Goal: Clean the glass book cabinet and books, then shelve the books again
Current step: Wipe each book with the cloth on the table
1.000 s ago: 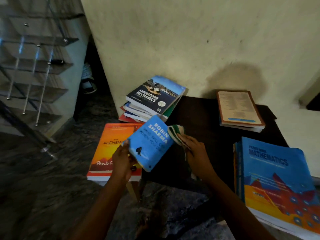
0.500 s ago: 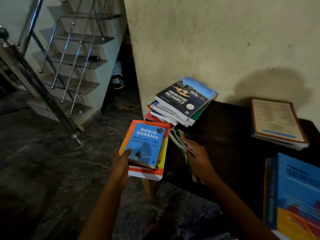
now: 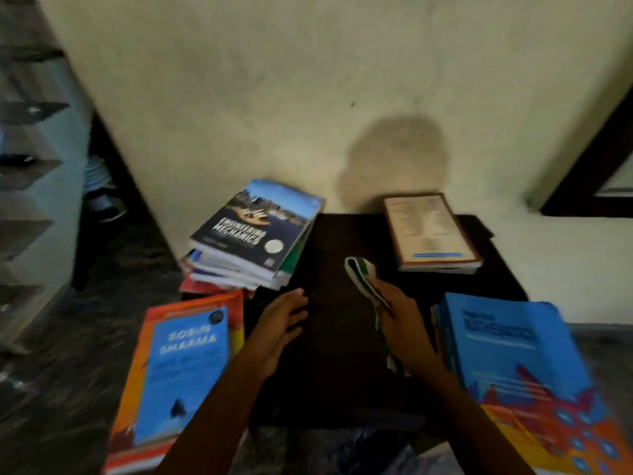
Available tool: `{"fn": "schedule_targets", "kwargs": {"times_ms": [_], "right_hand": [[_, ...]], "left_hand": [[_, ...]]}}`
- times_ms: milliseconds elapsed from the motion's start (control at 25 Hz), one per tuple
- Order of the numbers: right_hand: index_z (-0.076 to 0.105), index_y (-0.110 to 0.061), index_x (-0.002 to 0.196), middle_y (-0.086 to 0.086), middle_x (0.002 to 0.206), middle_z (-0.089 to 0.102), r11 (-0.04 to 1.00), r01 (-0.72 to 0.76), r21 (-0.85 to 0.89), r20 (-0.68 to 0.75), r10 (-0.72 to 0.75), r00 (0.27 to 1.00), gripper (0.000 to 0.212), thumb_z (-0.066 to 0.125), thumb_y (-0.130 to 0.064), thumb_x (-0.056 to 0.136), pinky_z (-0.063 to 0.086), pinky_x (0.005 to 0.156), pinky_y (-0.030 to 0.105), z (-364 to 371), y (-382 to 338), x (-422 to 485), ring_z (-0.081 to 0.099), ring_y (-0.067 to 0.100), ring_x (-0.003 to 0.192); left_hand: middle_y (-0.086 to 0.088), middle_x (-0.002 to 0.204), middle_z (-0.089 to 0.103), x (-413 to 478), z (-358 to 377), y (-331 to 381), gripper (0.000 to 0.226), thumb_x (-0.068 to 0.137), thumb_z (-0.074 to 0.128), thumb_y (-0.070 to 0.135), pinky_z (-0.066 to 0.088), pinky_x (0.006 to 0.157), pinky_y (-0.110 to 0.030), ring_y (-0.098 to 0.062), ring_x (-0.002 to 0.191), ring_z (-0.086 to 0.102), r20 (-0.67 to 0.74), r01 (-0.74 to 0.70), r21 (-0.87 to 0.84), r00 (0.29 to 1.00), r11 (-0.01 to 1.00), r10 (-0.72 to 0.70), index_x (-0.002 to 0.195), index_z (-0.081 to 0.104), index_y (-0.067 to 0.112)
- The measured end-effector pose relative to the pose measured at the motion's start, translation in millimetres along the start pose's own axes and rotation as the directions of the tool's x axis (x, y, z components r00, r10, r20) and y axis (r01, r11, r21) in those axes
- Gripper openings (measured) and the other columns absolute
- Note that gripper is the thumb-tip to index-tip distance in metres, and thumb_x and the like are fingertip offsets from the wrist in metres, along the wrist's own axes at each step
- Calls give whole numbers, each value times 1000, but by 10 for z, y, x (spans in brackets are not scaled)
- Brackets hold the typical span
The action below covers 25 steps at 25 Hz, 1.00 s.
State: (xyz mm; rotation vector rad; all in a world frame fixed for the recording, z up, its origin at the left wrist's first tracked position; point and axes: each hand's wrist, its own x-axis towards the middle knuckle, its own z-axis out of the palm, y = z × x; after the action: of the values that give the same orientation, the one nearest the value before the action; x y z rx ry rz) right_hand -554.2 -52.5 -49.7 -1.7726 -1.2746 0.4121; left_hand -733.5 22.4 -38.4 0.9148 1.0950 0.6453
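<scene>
One wide-angle camera, worn on the person's head, looks forward and steeply down across the near edge of the dark brown flat-topped table toward the pale cream plaster wall behind its far edge. It sits close: the left hand and right hand enter from the bottom, and grey stair steps show at the left border.

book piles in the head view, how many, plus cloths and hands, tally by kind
book piles: 4 (Engineering Mechanics pile, Robin Sharma pile, beige-covered pile, Mathematics pile)
cloths: 1 (striped cloth, gripped by the right hand)
hands: 2 (the left hand is open)
total: 7
</scene>
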Motion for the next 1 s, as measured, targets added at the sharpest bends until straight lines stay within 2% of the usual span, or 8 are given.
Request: {"fn": "schedule_targets", "kwargs": {"times_ms": [80,200,280,440,600,760,880,1000], "right_hand": [[57,-14,127,4,129,56,997,-68,-23,-92,66,994,41,52,2,89,37,104,29,-249,130,92,53,17,118],[55,-15,128,3,126,57,982,-188,-35,-208,177,962,40,51,0,90,36,96,20,-552,247,179,52,11,113],[54,-12,128,6,126,56,965,-253,-69,-258,227,939,40,48,1,91,33,91,16,-682,318,223,52,18,115],[55,-14,128,11,127,56,923,-347,-168,-314,284,906,44,41,-17,86,37,90,28,-785,527,208,53,31,112],[55,-20,127,11,125,58,897,-358,-258,-319,270,908,50,38,-12,81,35,82,31,-813,630,125,55,34,103],[53,-17,129,11,126,56,898,-346,-271,-323,254,912,54,32,-19,79,30,79,27,-863,519,58,52,31,100],[55,-15,128,12,127,55,926,-283,-251,-315,198,928,46,36,-17,86,37,84,28,-847,439,107,53,30,106],[55,-14,128,13,127,56,956,-168,-238,-274,100,957,43,40,-16,87,43,96,39,-807,345,136,52,31,114]], "left_hand": [[1,125,52,411,443,180,40,95,48,36,39,99,-37,-19,116,50,118,28,86,992,996,-38,132,47,20],[-4,129,48,998,1138,351,48,94,50,41,42,95,-38,-23,117,48,202,21,152,978,988,-52,134,42,16],[-8,133,48,1356,1574,371,53,93,51,43,43,92,-39,-26,115,49,227,36,220,970,975,-87,135,41,12],[-14,119,57,1789,2082,229,51,85,66,40,53,71,-44,-30,99,57,225,167,316,943,934,-245,122,51,8],[-16,116,58,1972,2156,-39,45,84,68,7,54,48,-29,-34,99,62,162,117,246,974,962,-160,123,50,-8],[-13,118,59,1779,1893,-56,39,93,56,14,51,70,-33,-31,102,60,109,-68,165,993,984,50,129,47,2],[-12,117,56,1451,1585,-32,39,96,49,12,52,72,-36,-26,97,60,178,-49,-12,983,999,51,134,39,10],[-14,116,58,1057,1226,-41,39,96,47,6,54,68,-37,-23,88,62,221,-18,-176,974,984,57,134,40,12]]}}
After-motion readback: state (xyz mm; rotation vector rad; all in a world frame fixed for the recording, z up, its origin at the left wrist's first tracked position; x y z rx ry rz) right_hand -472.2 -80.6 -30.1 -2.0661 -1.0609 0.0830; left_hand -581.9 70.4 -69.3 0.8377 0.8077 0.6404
